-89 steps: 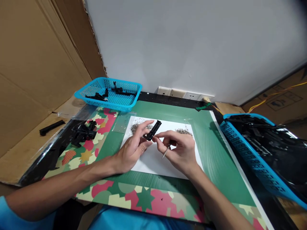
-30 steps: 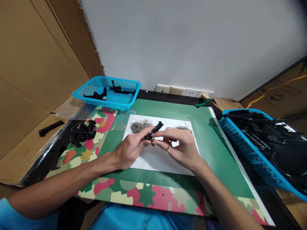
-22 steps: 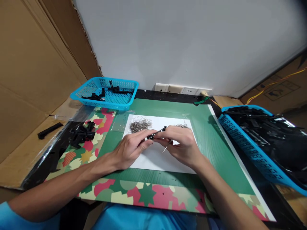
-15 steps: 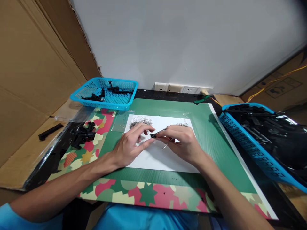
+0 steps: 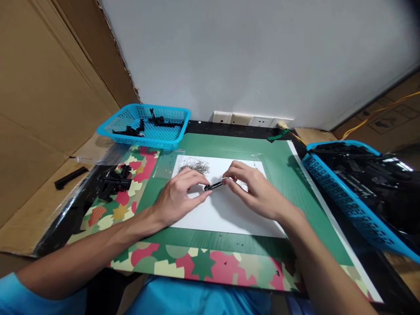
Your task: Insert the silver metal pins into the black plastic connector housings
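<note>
Between the thumb and fingertips of my left hand (image 5: 179, 194) is one end of a small black slotted plastic part (image 5: 215, 186), held above a white sheet of paper (image 5: 216, 218). My right hand (image 5: 251, 186) is at the part's other end, pinching a thin metal pin (image 5: 225, 178) against or just over it. Whether the pin touches the part, I cannot tell. On the sheet beyond my left hand lies a pile of tiny metal pieces (image 5: 197, 165). A second pile (image 5: 243, 185) is mostly hidden behind my right hand.
A blue basket (image 5: 147, 142) with a few black parts stands back left. At the right, another blue basket (image 5: 344, 203) is heaped with black parts. A black assembly (image 5: 114, 181) and a black bar (image 5: 70, 177) lie left. Wall sockets (image 5: 243, 119) line the back.
My right hand has shifted from gripping the black part to its far end, with the metal pin now raised to the part. My left hand has closed its fingertips on the near end.
</note>
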Tool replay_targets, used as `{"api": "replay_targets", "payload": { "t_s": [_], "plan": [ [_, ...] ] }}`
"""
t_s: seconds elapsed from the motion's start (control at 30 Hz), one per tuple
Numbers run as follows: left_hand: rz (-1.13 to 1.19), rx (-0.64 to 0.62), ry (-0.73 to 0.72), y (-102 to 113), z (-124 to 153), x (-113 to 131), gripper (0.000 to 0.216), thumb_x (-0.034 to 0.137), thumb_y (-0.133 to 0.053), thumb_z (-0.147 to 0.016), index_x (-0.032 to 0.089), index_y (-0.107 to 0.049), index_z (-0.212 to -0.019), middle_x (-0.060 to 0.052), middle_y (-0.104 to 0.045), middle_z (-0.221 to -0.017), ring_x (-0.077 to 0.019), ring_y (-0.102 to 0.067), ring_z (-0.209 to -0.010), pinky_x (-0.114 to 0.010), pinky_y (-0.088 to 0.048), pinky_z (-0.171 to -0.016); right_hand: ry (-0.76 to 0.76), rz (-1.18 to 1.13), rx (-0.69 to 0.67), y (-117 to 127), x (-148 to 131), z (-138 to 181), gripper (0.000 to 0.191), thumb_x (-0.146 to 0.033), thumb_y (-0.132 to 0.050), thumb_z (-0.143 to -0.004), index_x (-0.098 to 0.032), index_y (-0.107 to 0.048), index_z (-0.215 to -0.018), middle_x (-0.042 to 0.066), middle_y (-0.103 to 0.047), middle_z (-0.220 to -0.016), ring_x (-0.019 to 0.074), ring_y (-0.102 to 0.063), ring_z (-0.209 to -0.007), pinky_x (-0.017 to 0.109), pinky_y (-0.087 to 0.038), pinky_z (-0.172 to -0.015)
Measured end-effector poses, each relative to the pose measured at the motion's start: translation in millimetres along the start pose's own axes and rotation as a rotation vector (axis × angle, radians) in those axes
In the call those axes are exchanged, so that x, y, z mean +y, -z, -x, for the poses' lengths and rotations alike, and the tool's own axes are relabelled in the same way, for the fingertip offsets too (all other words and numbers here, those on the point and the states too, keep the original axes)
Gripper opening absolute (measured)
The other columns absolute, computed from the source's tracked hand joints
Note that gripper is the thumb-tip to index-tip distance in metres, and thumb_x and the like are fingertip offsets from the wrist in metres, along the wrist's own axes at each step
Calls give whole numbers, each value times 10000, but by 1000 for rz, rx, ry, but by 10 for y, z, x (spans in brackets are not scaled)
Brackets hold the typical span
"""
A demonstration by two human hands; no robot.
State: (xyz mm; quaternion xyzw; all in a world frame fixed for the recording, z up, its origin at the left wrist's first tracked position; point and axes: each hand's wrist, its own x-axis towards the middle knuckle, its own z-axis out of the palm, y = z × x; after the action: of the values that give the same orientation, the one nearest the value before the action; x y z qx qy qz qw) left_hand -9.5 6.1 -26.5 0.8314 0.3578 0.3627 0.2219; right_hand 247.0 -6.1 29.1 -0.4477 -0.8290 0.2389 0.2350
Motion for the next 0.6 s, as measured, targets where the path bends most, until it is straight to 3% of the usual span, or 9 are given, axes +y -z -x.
{"api": "replay_targets", "payload": {
  "t_s": [0.1,0.23,0.4,0.5,0.6],
  "plan": [
    [-11,-2,0,-24,3,-1,177,219,-789,-920,232,-777,-1096,-57,-777,-1061,-235,-667,-1023,-365,-590,-801,25,108,-3,-35,32,-5,291,-278,-441,-1129,-191,-714,-1079,97,-659,-1069,223,-611,-993,354,-489,-836],
    [-33,-14,-12,-35,4,1,176,210,-777,-928,228,-774,-1104,-54,-773,-1067,-230,-670,-1014,-371,-590,-826,52,165,107,-98,107,-3,270,-228,-486,-1110,-216,-755,-1122,102,-700,-1118,223,-660,-978,352,-499,-823],
    [-94,-45,-64,-29,17,-3,141,222,-759,-946,201,-768,-1086,-68,-770,-1069,-227,-670,-965,-396,-582,-850,-23,-152,315,-220,75,-45,177,-317,-657,-1046,-210,-741,-933,43,-767,-917,179,-716,-795,306,-518,-727],
    [-151,-45,-89,-21,27,4,107,243,-742,-960,199,-775,-1052,-73,-771,-1056,-235,-653,-955,-404,-581,-849,-78,-336,316,-329,9,-88,251,-405,-686,-1024,-196,-722,-889,37,-756,-822,164,-702,-710,293,-535,-665],
    [-178,-40,-102,-15,28,20,108,244,-726,-971,205,-785,-1052,-81,-769,-1060,-237,-644,-945,-396,-579,-832,-81,-331,314,-405,-25,-119,276,-422,-692,-1013,-194,-720,-859,28,-731,-759,149,-653,-656,290,-517,-624]
  ]
}}
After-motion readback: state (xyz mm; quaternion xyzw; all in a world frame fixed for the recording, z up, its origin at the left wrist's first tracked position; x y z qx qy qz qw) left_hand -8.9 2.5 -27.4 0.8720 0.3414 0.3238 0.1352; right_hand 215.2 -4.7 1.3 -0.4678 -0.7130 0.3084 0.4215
